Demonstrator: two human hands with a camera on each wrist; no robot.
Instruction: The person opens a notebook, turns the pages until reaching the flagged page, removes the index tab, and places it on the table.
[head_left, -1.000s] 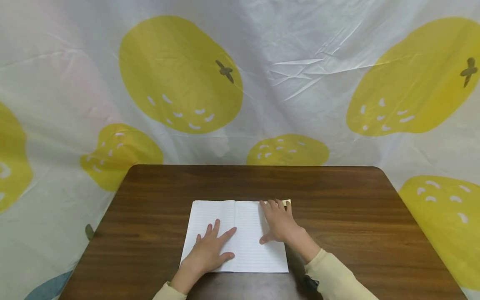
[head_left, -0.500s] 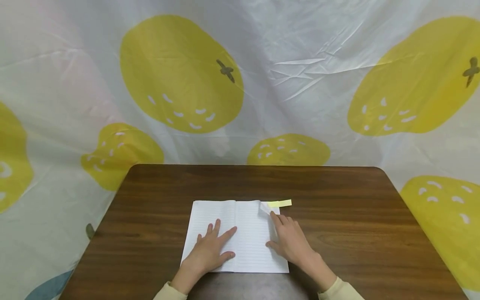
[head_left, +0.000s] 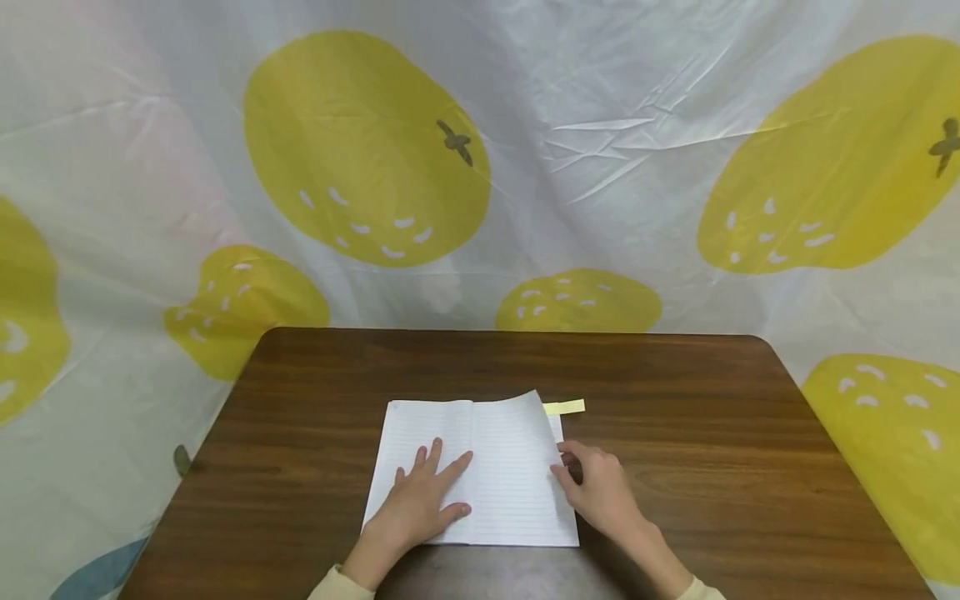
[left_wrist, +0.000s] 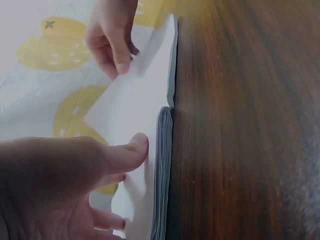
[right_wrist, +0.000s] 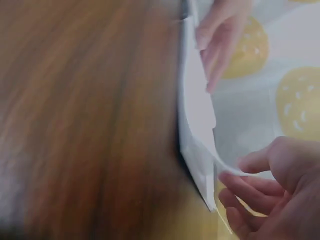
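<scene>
White ruled paper, bound: one open notebook (head_left: 471, 471), which lay flat near the front middle of a dark brown wooden table (head_left: 712, 450), spine running away from the person.

Left hand (head_left: 420, 504): fingers spread and straight, palm pressed on the left-hand page, thumb reaching across toward the gutter. It served as the anchor.

Right hand (head_left: 600, 492): fingers curled, pinching the outer edge of the top right-hand page (head_left: 517, 450), whose far corner stood lifted and bowed clear of the sheets beneath. The right wrist view showed the sheet (right_wrist: 200, 107) curving up between thumb and fingertips.

Handling, as judged: single leaf very light, limp, and easily creased or torn if pulled hard near the binding. The block of pages (left_wrist: 162, 175) looked thick enough to stay put under a flat palm. Best hold appeared to be a light pinch at the free outer edge or corner, away from the spine.

Also present: a small yellow sticky tab (head_left: 564, 407), which protruded beyond the far right corner; a white backdrop cloth printed with yellow fruit (head_left: 367, 150).
</scene>
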